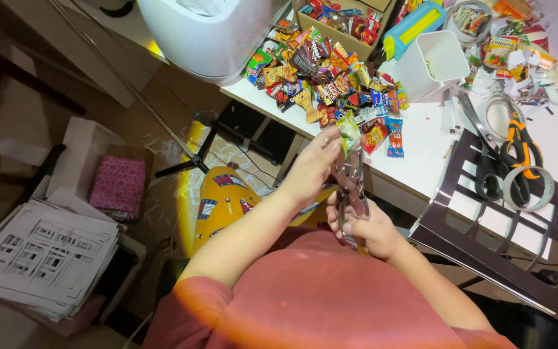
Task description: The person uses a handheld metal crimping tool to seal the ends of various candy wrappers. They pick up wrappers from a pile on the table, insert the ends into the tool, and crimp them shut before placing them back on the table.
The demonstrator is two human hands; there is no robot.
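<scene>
My left hand (314, 165) pinches a small green and yellow candy wrapper (349, 129) at its top edge, just off the front edge of the white table (421, 145). My right hand (366, 226) grips the handles of a metal plier-like punch tool (351, 184), whose jaws reach up to the wrapper. Both hands are held above my lap, in front of my pink shirt. A heap of colourful candy wrappers (321, 74) lies on the table just beyond the hands.
On the table stand a white square cup (431, 64), a cardboard box of wrappers (340, 22), orange-handled scissors (518, 145), a tape roll (527, 187) and a dark cut-out sheet (498, 239). A white bin (205, 32), a paper stack (40, 255) and a yellow object (224, 203) lie left.
</scene>
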